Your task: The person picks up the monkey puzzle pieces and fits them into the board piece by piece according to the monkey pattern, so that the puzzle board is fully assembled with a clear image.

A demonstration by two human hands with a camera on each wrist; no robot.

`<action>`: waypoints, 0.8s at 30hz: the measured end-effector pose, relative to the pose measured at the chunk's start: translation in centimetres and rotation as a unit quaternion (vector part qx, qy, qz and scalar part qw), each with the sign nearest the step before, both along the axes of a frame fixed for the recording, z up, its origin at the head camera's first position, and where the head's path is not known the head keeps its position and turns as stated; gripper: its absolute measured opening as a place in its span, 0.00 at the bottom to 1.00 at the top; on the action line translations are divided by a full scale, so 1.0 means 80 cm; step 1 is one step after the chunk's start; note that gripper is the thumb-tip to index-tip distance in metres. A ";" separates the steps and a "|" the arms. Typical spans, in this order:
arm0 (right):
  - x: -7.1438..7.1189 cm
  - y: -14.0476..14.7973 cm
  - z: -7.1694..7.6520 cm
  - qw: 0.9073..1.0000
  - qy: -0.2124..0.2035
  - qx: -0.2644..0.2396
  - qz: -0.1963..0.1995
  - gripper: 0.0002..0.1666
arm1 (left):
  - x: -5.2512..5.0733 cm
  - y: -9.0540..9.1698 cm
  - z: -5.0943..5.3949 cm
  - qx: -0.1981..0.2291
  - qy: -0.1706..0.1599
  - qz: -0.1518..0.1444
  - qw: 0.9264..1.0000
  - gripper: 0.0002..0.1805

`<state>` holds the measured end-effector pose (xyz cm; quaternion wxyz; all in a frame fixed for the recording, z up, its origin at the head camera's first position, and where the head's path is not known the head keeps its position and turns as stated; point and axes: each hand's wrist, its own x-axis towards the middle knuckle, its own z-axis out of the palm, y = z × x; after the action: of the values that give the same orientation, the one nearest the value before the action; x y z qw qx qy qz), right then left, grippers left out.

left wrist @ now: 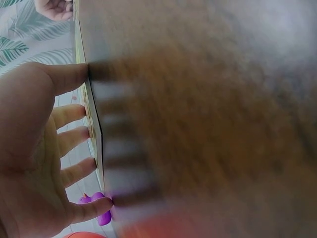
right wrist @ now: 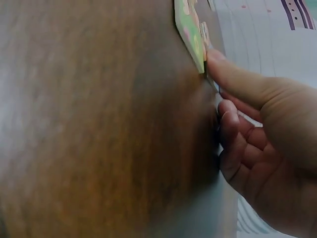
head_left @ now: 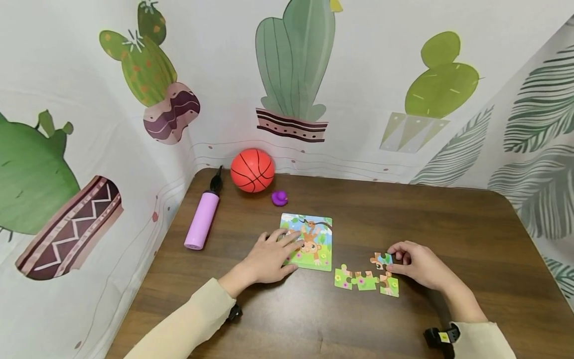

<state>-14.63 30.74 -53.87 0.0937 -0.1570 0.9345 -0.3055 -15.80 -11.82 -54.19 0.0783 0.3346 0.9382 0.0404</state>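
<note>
The left hand (head_left: pixel 270 258) rests on the card (head_left: pixel 324 238), fingers spread; the right hand (head_left: pixel 419 264) has its fingers pinching a piece (head_left: pixel 381 260) just behind three others (head_left: pixel 366 283) on the counter (head_left: pixel 309 319).

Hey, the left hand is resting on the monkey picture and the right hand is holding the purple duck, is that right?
Not quite: the right hand isn't holding the purple duck. The head view shows it pinching a puzzle piece, while the duck sits apart, near the basketball. The left hand does rest on the monkey picture.
</note>
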 end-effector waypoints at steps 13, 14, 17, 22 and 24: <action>0.003 -0.008 0.007 0.999 -0.021 0.030 0.003 0.22 | 0.003 0.000 0.003 0.004 -0.004 0.000 1.000 0.35; 0.004 -0.008 0.008 0.999 -0.024 0.027 0.003 0.22 | 0.003 0.000 0.003 0.003 -0.004 0.001 1.000 0.35; 0.004 -0.007 0.008 1.000 -0.028 0.011 -0.001 0.21 | 0.003 0.000 0.002 0.004 -0.003 0.001 1.000 0.35; 0.004 -0.003 0.006 0.999 -0.023 -0.034 0.004 0.15 | 0.002 0.000 0.003 0.006 -0.005 0.001 1.000 0.35; 0.003 -0.001 0.004 0.998 -0.023 -0.050 0.009 0.12 | 0.002 0.001 0.003 0.004 -0.007 0.002 1.000 0.35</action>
<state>-14.41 30.65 -53.57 0.1103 -0.1632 0.9142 -0.3543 -15.62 -11.77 -53.92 0.0833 0.3324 0.9383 0.0466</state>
